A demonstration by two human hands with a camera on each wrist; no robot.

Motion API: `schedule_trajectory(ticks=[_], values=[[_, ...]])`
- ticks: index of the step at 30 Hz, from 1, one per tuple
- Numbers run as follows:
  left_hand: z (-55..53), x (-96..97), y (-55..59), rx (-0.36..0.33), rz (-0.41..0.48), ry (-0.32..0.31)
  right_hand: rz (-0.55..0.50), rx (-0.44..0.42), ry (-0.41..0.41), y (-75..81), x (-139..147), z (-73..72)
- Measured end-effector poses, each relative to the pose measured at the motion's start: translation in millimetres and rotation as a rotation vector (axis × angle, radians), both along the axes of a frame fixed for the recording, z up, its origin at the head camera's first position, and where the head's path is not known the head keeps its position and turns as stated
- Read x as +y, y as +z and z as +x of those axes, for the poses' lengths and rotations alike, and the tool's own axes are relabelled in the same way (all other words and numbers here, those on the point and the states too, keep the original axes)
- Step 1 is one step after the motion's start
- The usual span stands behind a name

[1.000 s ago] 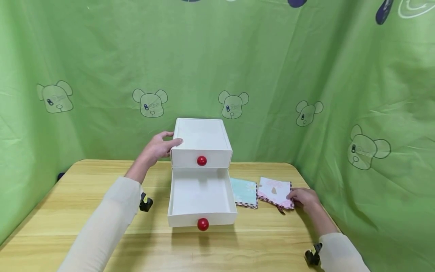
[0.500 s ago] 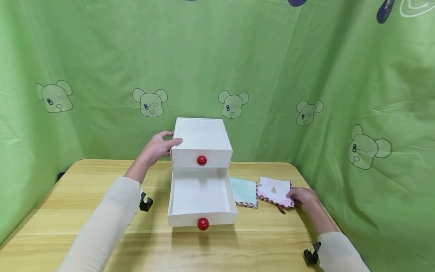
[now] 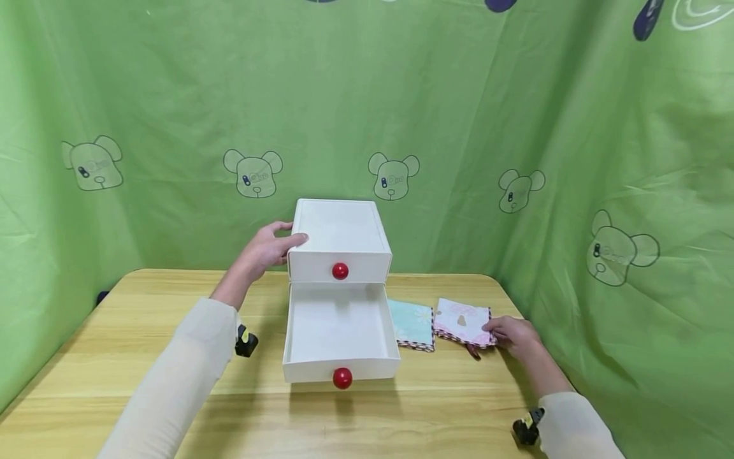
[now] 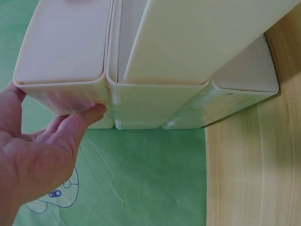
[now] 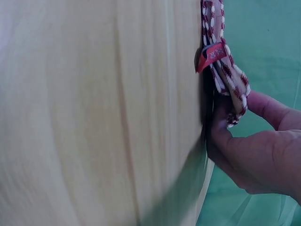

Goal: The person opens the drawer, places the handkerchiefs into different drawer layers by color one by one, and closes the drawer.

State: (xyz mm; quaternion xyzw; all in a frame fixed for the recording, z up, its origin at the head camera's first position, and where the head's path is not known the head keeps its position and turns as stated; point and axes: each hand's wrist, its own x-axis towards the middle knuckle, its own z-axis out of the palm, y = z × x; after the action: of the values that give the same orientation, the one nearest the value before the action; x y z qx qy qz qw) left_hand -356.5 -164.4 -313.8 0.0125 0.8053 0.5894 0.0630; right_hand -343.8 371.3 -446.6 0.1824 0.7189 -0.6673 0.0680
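Pinching pink cloth [image 3: 463, 320], right grip [image 3: 515, 334] part-hidden underneath; drawer [image 3: 309, 371] part-hides blue cloth [image 3: 414, 324].

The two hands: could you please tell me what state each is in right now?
Left hand: closed, holding the white drawer unit by its upper edge.
Right hand: closed, pinching the pink cloth by one edge.

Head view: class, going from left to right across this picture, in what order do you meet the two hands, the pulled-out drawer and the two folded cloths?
Left hand → pulled-out white drawer → light blue cloth → pink-and-white cloth → right hand.
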Motion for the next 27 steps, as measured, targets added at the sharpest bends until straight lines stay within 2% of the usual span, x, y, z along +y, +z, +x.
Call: schedule_trajectory(ticks=[8, 13, 19, 27], values=[[0.2, 0.1, 0.2, 0.001, -0.002, -0.001, -0.024, 0.007, 0.159, -3.2, 8, 1.6], [0.6, 0.2, 0.8, 0.0, -0.003, 0.0, -0.021, -0.023, 0.169, -3.3, 11, 2.5], [1.5, 0.1, 1.7, -0.005, -0.002, 0.001, -0.071, -0.067, 0.166, -1.3, 13, 4.2], [2.0, 0.8, 1.5, -0.009, -0.005, 0.0, -0.092, -0.029, 0.283, 12.0, 17, 9.1]])
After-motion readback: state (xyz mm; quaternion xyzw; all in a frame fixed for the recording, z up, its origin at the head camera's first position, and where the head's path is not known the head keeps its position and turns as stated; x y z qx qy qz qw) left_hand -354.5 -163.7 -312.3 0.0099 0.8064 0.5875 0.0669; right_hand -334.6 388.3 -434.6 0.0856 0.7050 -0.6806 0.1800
